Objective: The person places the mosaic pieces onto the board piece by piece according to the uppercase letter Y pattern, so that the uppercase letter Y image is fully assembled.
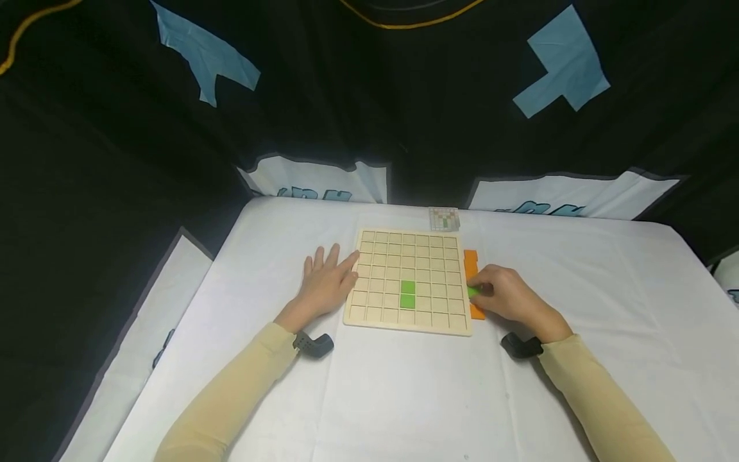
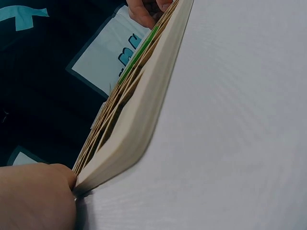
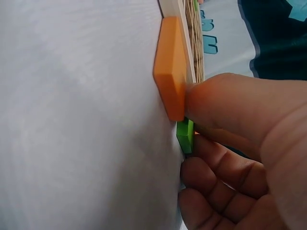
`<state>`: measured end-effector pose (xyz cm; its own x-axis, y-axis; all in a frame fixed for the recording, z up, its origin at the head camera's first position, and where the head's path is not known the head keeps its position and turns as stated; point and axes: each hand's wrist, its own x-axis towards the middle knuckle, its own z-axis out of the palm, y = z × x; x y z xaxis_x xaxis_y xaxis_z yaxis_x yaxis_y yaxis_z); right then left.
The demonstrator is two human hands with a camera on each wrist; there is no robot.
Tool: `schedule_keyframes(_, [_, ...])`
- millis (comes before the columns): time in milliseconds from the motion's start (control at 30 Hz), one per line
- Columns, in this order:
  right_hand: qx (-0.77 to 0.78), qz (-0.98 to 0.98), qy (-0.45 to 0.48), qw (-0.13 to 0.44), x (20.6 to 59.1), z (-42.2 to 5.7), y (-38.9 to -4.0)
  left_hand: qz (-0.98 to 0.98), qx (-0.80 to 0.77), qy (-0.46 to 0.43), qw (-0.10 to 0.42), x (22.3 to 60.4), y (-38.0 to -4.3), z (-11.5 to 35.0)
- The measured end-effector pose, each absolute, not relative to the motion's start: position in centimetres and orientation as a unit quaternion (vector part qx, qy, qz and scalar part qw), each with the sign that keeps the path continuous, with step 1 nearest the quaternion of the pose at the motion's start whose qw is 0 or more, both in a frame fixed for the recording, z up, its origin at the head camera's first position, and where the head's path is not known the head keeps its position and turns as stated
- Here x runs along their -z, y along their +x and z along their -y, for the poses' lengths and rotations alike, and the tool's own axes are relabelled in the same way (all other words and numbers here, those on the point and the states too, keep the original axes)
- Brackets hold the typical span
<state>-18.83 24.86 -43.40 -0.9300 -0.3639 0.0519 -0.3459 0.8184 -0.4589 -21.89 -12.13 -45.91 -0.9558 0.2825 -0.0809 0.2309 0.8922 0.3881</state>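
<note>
A light wooden board [image 1: 375,312] with a grid of square cells lies on the table. Two green square tiles [image 1: 407,301] sit one behind the other in its cells. My left hand [image 1: 323,282] rests at the board's left edge, fingers spread, with the thumb side touching the rim. Just off the right edge, my right hand [image 1: 508,294] pinches a green tile [image 3: 185,135] between thumb and fingers, low over the table. Orange pieces [image 1: 470,260] lie along that same edge, partly covered by the right hand; one orange piece [image 3: 170,72] stands out beside the thumb in the right wrist view.
Behind the board's far right corner lies a small card [image 1: 444,219] with a printed grid and coloured squares. White cloth covers the table [image 1: 404,398]. A black curtain [image 1: 358,102] with blue tape pieces [image 1: 568,61] hangs behind it.
</note>
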Motion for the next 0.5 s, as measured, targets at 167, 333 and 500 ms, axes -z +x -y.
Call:
schedule_keyframes(167, [0.236, -0.955, -0.179, 0.024, 43.22, -24.83, -18.76, -0.970, -0.190, 0.136, 0.064, 45.87, -22.07, 12.12])
schedule_keyframes(333, [0.240, -0.953, -0.184, 0.018, 43.16, -24.81, -18.80, -0.971, -0.191, 0.133, 0.058, 45.84, -22.06, 12.13])
schedule_keyframes(500, [0.245, -0.951, -0.186, 0.022, 43.32, -24.84, -18.74, -0.971, -0.188, 0.131, 0.065, 45.88, -21.82, 12.22])
